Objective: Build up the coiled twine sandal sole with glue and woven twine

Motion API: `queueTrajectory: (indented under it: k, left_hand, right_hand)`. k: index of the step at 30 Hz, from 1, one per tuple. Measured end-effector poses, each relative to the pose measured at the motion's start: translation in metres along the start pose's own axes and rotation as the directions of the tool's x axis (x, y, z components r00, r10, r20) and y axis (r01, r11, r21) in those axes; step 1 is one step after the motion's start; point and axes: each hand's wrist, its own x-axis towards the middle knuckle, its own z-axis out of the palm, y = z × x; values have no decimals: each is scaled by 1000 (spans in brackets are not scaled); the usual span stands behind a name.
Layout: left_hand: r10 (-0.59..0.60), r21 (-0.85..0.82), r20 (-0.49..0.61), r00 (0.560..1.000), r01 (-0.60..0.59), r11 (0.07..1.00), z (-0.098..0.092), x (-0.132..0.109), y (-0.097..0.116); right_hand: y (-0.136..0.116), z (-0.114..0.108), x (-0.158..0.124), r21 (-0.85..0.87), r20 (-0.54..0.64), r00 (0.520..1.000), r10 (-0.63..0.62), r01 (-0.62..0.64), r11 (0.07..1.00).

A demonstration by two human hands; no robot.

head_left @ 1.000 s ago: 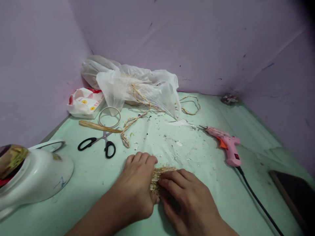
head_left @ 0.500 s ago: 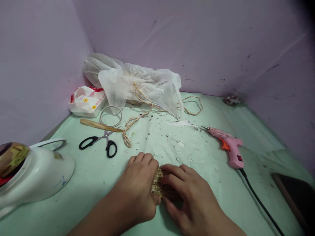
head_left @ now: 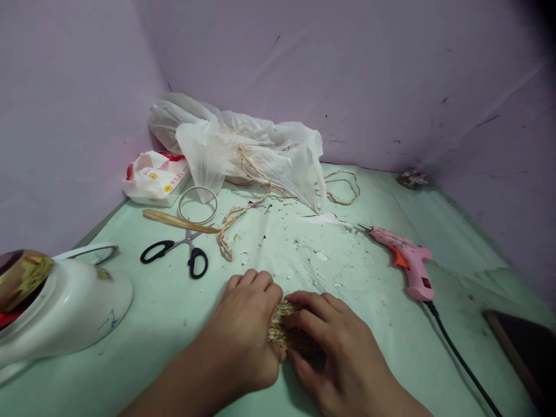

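Where the weave shows: a small, rough tan piece of braided straw, largely covered, low and central on the pale green tabletop.
Left hand: fist closed around the piece's left side.
Right hand: bent fingers and thumb holding its right side.
Scissors side: black-handled metal scissors lying spread, a flat tan strip across them, a thin silvery ring just beyond.
Glue-gun side: a pink glue gun with an orange trigger, apart from the right hand.

Marked lilac walls, pale green tabletop
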Motion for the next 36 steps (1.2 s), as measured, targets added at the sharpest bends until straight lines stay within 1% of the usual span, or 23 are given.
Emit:
queueTrajectory:
  k: [7,22,30,36]
  left_hand:
    - [-4,-2,14,1000,4,1000,-1,2,1]
    - [-7,-1,12,1000,7,1000,-1,1,1]
    - [-5,0,19,1000,5,1000,-3,2,1]
    - [-6,7,30,1000,6,1000,-2,2,2]
  right_hand:
    - [0,-1,0,4,38,999,22,-22,1000]
    - [3,2,1,35,-12,1000,23,-23,999]
    - [1,1,-1,43,-5,999,31,-31,999]
    - [1,0,0,29,27,999,37,-38,999]
